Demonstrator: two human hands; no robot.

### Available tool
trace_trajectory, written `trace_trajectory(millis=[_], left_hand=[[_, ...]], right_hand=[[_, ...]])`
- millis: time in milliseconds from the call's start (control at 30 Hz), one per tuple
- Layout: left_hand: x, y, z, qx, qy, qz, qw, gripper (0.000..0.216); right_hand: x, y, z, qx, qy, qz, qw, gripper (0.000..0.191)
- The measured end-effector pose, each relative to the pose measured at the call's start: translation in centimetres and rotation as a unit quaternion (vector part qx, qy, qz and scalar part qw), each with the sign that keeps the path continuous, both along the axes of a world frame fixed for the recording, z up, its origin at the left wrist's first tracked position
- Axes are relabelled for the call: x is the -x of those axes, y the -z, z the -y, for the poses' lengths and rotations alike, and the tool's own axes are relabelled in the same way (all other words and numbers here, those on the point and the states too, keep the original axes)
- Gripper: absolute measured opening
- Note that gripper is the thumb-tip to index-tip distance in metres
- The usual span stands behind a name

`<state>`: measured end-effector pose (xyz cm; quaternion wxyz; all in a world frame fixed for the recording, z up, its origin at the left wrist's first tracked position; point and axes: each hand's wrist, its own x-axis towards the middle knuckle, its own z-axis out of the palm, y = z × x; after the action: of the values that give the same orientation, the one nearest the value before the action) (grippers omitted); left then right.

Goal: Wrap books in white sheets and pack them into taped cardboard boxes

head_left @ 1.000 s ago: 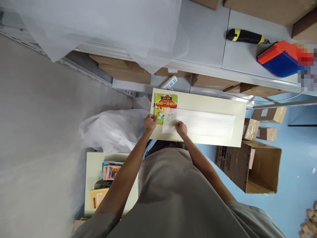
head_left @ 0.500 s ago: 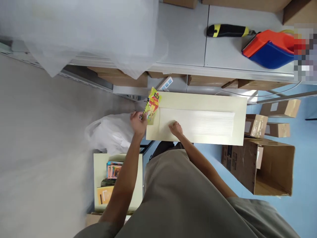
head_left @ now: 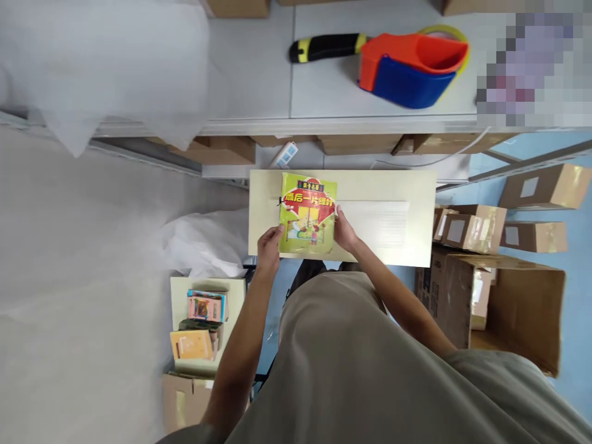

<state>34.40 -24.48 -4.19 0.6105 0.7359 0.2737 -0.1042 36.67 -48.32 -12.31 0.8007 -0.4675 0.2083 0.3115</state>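
A green and red picture book (head_left: 308, 213) faces up over the left part of a pale narrow table (head_left: 358, 183). My left hand (head_left: 271, 246) is closed on the book's lower left edge, thumb on the cover. From the right, my right hand (head_left: 343, 228) grips its right edge. A small dark tie or clip shows on the left edge of the book. White paper sheets (head_left: 391, 225) lie on the table to the right, partly covered by my right hand and the book.
Across the top, a grey shelf (head_left: 250, 74) carries a black and yellow cutter (head_left: 328, 48) and a red and blue tape dispenser (head_left: 411, 71). Cardboard boxes (head_left: 527, 308) stand at right. A white plastic bag (head_left: 203, 240) and a stack of books (head_left: 206, 308) are at left.
The book has come rightward over the table and turned from a steep tilt to show its full cover. My right hand has left the paper and taken the book's right edge.
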Motion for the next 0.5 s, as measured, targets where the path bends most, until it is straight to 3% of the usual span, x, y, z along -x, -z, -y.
trace_trajectory(millis=[133,267,367,500], left_hand=[[0.9,3.9,8.4,-0.016,0.146,-0.076,0.986,0.064],[1.3,7.3,14.1,-0.029,0.292,-0.083,0.953,0.056],[1.2,9.4,16.4,-0.065,0.342,-0.096,0.932,0.04],[0.4,11.3,17.2,-0.119,0.319,-0.111,0.934,0.025]], right_hand=[[3.8,-0.1,10.9,0.161,0.062,0.089,0.981,0.06],[6.9,1.4,19.1,0.287,0.053,0.113,0.95,0.051],[7.7,2.8,21.6,0.341,0.038,0.106,0.933,0.038],[6.9,4.4,21.2,0.407,-0.001,0.083,0.91,0.016]])
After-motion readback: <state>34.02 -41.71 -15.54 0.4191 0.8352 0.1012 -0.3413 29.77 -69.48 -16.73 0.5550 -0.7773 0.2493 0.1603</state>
